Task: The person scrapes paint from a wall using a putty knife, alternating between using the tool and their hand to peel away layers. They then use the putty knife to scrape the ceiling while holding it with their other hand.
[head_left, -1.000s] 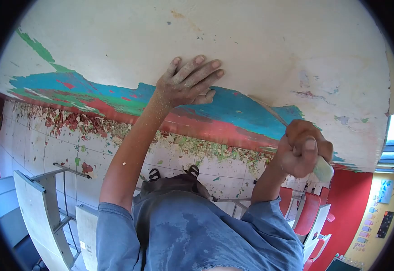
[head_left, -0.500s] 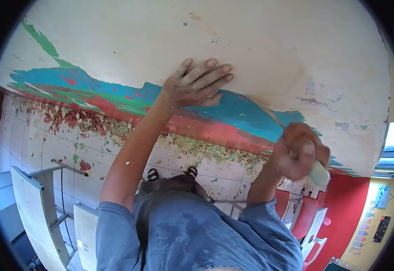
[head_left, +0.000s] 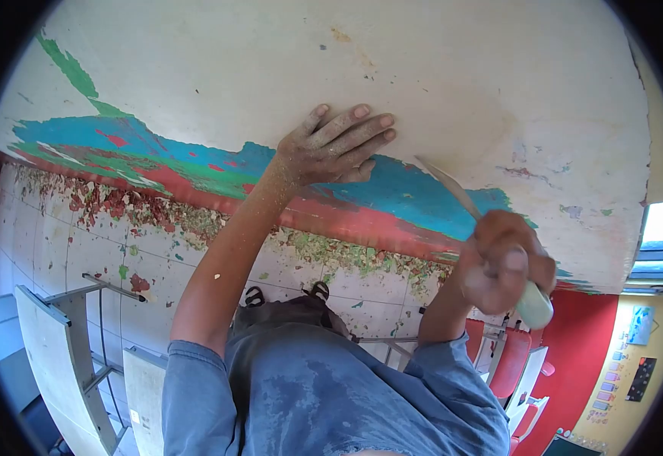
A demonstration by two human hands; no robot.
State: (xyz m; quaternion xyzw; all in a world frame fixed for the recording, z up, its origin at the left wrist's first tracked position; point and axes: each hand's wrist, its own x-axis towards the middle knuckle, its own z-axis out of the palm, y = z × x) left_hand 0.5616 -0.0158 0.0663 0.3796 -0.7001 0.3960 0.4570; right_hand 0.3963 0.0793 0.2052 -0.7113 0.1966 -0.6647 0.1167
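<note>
Against the wall, whose surface is pale where the paint is gone, my left hand lies flat with fingers stretched and dusty. Beneath it runs a band of blue paint with ragged edges, then patches of green and red. My right hand is closed around a knife with a pale handle that sticks out below the fist. The narrow blade points up and left, its tip at the upper edge of the blue paint. Motion blurs the right hand slightly.
Paint flakes litter the tiled floor along the wall's foot. Pale desks or benches with metal legs stand at left. Red chairs are at right, near a red wall section and a window. My sandalled feet stand below.
The knife blade has turned slightly and shows more clearly, its handle end shifting a little left and down. My left hand stays on the wall in nearly the same place.
</note>
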